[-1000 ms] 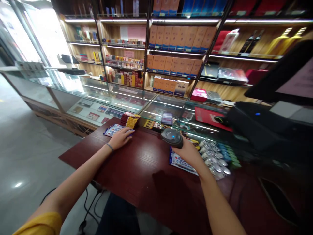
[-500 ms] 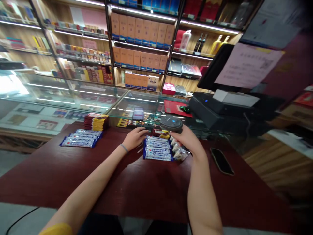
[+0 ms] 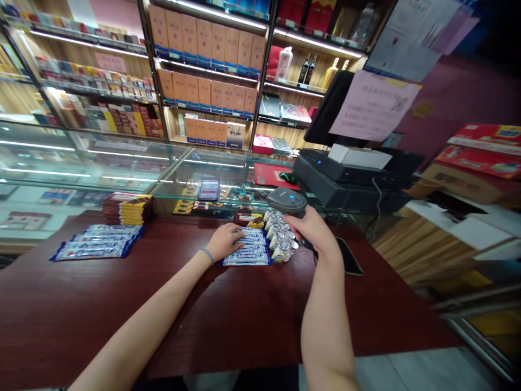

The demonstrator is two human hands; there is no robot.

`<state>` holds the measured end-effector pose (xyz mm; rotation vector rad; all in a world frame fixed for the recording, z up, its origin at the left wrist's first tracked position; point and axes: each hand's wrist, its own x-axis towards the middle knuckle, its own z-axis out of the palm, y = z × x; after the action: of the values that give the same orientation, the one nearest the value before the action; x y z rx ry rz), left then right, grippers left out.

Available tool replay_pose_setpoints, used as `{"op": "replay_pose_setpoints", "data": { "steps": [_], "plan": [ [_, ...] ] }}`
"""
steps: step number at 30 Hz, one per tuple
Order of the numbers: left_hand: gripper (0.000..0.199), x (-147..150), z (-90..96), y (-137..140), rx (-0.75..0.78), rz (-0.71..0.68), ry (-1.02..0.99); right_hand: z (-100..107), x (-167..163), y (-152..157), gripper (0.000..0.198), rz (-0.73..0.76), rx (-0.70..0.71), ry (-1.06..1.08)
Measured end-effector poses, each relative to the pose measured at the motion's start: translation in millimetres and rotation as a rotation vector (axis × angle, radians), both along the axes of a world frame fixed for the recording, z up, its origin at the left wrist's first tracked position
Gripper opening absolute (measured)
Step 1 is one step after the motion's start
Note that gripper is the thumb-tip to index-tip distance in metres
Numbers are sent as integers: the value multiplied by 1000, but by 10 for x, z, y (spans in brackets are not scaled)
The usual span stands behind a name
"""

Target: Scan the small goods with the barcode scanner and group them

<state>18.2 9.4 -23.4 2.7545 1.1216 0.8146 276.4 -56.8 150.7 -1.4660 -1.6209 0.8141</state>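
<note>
The left hand (image 3: 226, 241) lies loosely spread upon the long blue-and-white plastic packets (image 3: 253, 254), while the right hand (image 3: 316, 230) grips a rounded dark-grey plastic scanner (image 3: 286, 200).

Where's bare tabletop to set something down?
Tabletop is bare between left forearm and right forearm, nearer the person than the packets under the left hand; between that hand and the left packet row; right of the phone. Crowded: left hand to phone, with silver-topped items and the right hand's barcode scanner.
</note>
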Motion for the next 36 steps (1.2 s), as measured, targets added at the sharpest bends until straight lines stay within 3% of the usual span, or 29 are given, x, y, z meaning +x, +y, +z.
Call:
{"op": "replay_pose_setpoints", "data": {
  "steps": [5, 9, 11, 13, 16, 18, 26, 32, 36],
  "plan": [
    [23, 53, 12, -38, -14, -11, -53, -8, -18, 17, 21, -13, 13, 6],
    [29, 34, 130, -35, -119, 73, -331, 1, -51, 12, 24, -18, 46, 20],
    [33, -25, 233, -3, -293, 166, -553, 3, -80, 10, 28, -16, 63, 30],
    [37, -117, 349, 39, -559, 190, -789, 0, -115, 13, 36, -5, 65, 38],
    [44, -281, 504, 88, -921, 93, -1047, -11, -177, 26, 45, 31, 28, -27],
    [46, -379, 576, 100, -1020, 52, -1133, -20, -229, 36, 46, 52, 11, -104],
    [47, -523, 667, 113, -1032, 112, -1224, -20, -453, 39, 37, 131, 166, -239],
    [47, -529, 676, 95, -1026, 45, -1194, -2, -485, -18, 43, 100, 30, -184],
    [51, -540, 743, 66, -981, 44, -1209, -32, -552, -6, 47, 103, 141, -162]
  ]
}}
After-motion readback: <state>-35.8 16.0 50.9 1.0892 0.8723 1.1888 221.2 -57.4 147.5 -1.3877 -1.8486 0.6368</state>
